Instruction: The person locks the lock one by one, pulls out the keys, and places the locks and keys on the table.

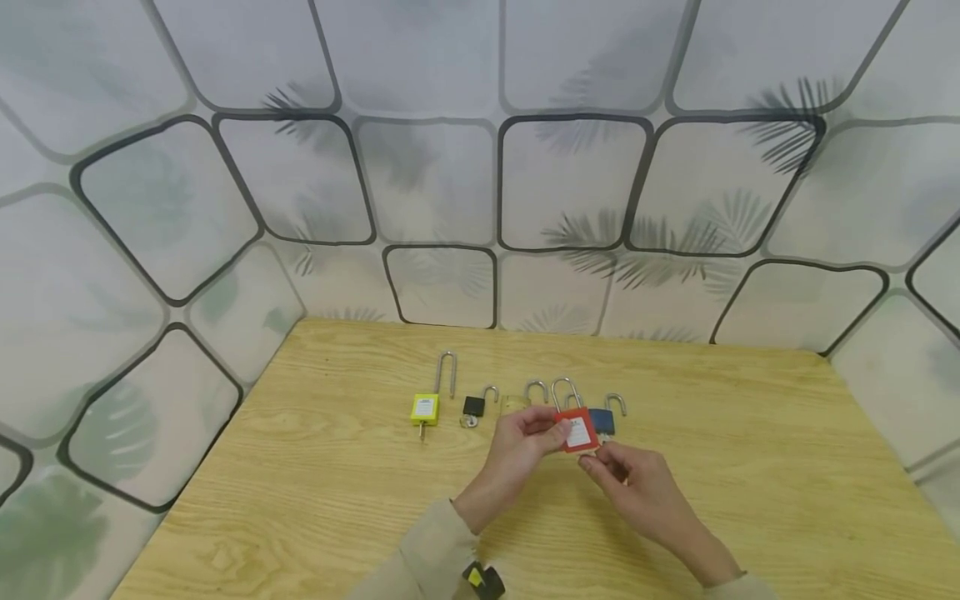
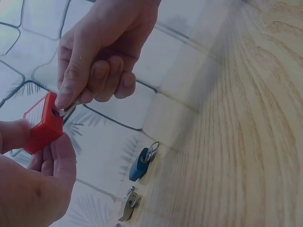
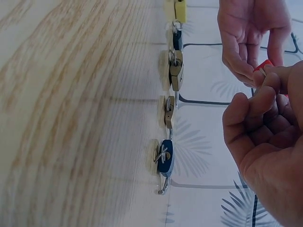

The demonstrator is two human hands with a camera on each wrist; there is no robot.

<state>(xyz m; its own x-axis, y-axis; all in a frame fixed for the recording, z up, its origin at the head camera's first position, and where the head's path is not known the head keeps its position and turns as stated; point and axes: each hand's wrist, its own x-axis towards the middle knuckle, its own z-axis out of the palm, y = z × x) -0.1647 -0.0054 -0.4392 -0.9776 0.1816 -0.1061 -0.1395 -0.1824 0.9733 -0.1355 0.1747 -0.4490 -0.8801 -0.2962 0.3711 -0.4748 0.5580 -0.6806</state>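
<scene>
My left hand (image 1: 517, 446) holds a red padlock (image 1: 579, 432) with a white label, thumb across its face, raised above the table. Its long metal shackle (image 1: 564, 387) points away from me; whether it is locked cannot be told. At the padlock's bottom end, my right hand (image 1: 641, 483) pinches a small key (image 2: 67, 109) between thumb and forefinger. The key meets the keyhole side of the red body in the left wrist view, its tip hidden. Behind the hands lie a blue padlock (image 1: 602, 421) and a brass padlock (image 1: 514, 404), partly covered in the head view.
A yellow padlock (image 1: 424, 409) with a long raised shackle and a black padlock (image 1: 473, 406) lie to the left in the same row. Another brass padlock (image 3: 169, 111) sits beside the blue one. Patterned cloth walls (image 1: 435, 183) border the wooden table (image 1: 337, 483).
</scene>
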